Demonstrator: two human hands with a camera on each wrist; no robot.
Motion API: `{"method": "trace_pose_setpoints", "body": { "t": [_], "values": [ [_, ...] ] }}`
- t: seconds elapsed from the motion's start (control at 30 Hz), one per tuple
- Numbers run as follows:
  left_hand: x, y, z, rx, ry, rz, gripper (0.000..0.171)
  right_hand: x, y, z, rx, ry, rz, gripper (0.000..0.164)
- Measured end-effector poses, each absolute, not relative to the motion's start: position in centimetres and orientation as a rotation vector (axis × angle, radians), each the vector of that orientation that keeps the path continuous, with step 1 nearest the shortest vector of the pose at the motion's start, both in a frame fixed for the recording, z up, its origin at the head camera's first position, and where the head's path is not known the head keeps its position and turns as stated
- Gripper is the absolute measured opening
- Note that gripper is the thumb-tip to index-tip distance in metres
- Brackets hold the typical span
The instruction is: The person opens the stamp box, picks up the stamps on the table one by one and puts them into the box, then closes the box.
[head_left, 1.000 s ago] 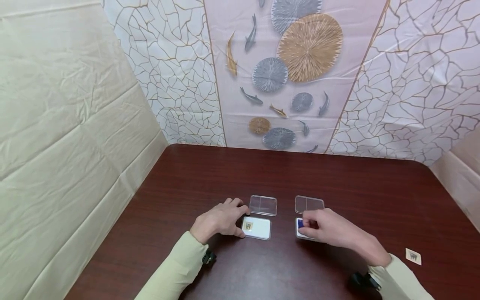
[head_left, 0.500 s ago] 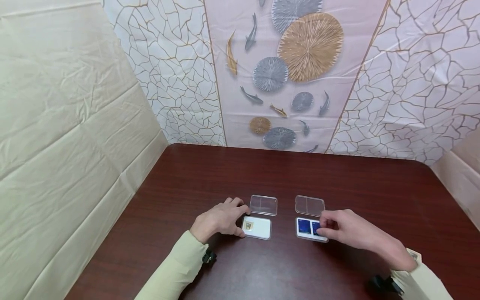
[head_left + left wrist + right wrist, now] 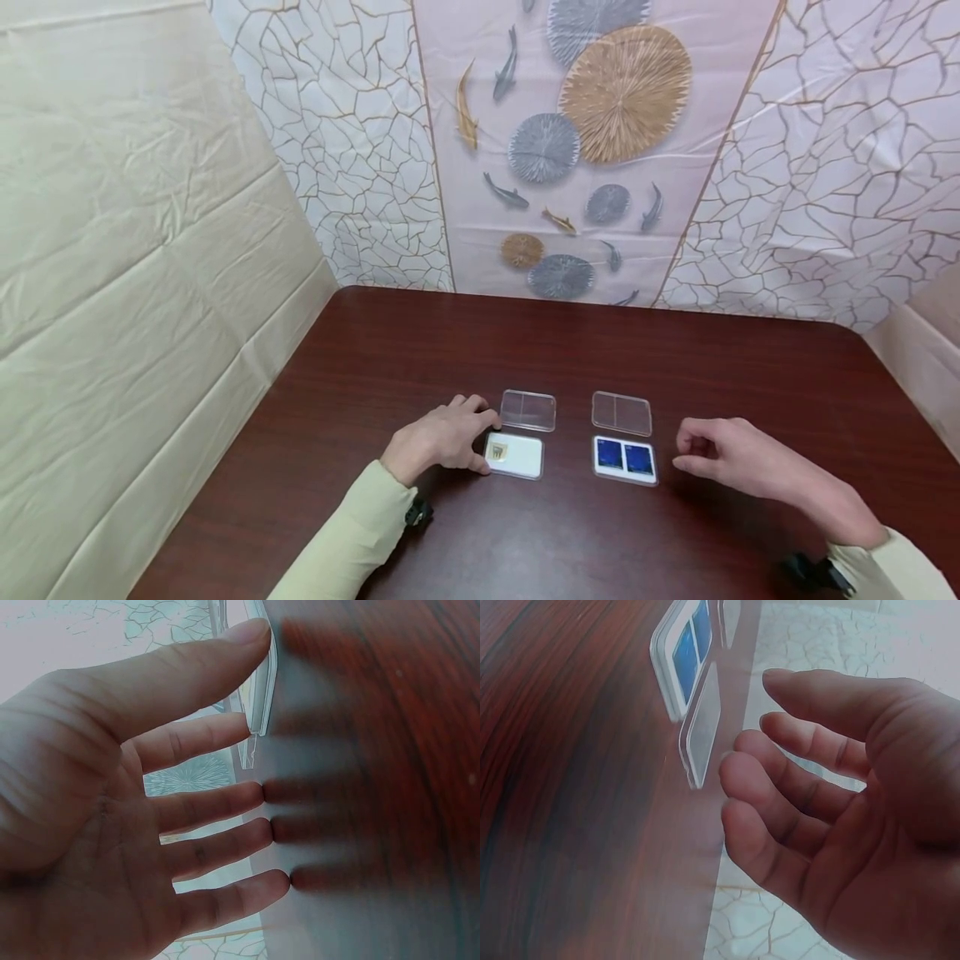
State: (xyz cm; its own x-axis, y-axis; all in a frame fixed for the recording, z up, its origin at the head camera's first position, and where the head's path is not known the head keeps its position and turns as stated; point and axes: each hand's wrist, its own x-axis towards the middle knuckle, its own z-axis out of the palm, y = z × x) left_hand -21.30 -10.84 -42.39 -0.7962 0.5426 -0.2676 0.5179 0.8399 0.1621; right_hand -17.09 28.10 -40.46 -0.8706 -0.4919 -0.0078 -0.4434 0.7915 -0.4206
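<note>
My left hand (image 3: 446,437) rests at the left end of a shallow clear case with a white insert (image 3: 523,458). Its thumb lies along the case edge and its index fingertip is at the far corner; the other fingertips touch the table in the left wrist view. A small cream-and-gold square piece (image 3: 498,452) lies on the insert's left side. To the right, a second case (image 3: 625,475) has a white insert with two dark blue rectangular openings (image 3: 610,454). Just right of that case, my right hand (image 3: 738,458) hovers with loosely curled fingers, holding nothing.
Two clear lids, the left lid (image 3: 528,411) and the right lid (image 3: 622,414), lie behind their cases. All sit on a dark red-brown wooden table (image 3: 525,342). A patterned cloth (image 3: 375,150) hangs behind, and a beige cloth (image 3: 150,250) stands on the left.
My right hand has moved right, off the right case, uncovering both blue rectangles. The small square piece at the table's right has become hidden behind my right arm. My left hand stays in place.
</note>
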Motion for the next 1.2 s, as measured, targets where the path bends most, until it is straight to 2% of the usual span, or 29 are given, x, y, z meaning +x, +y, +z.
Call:
{"method": "trace_pose_setpoints", "body": {
  "t": [0.3, 0.73, 1.2],
  "values": [
    [-21.2, -10.9, -42.4, 0.809, 2.72, 0.127, 0.058, -16.9, 31.0, -40.5, -0.722, 2.851, -0.576, 0.019],
    [-21.2, -10.9, -42.4, 0.813, 2.722, 0.141, 0.058, -16.3, 36.8, -41.1, -0.639, 2.731, -0.499, 0.027],
    [-21.1, -10.7, -42.3, 0.798, 2.715, 0.137, 0.058, -15.5, 39.6, -42.0, -0.458, 2.736, -0.411, 0.027]
  ]
}}
